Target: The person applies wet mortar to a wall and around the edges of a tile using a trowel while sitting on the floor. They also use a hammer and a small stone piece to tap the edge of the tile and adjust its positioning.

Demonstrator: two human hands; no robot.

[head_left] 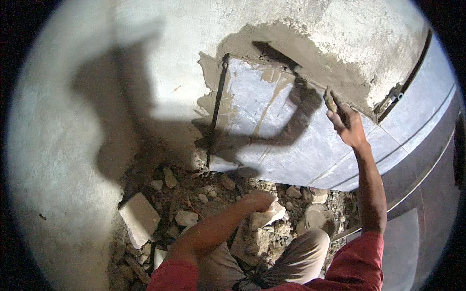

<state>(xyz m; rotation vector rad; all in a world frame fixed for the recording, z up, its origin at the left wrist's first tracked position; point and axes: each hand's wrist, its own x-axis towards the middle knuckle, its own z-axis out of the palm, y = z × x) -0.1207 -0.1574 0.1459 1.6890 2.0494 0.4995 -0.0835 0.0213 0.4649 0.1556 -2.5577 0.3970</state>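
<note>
My right hand is raised at the wall and closed round the worn, yellowish handle of a trowel. Its thin blade seems to run up and left along the tile's top edge, and is hard to tell from the mortar. Wet grey-brown mortar covers the wall above a large blue-grey tile, with smears on the tile's face. Low in front of my knees, my left hand looks closed, at a pale broken stone. What its fingers hold, if anything, is hidden.
Rubble and stones lie along the wall's foot, with a squared slab at left and a round, mortar-coated container at right. A pipe fitting sticks out at the far right. Dark tiled surfaces flank me on the right.
</note>
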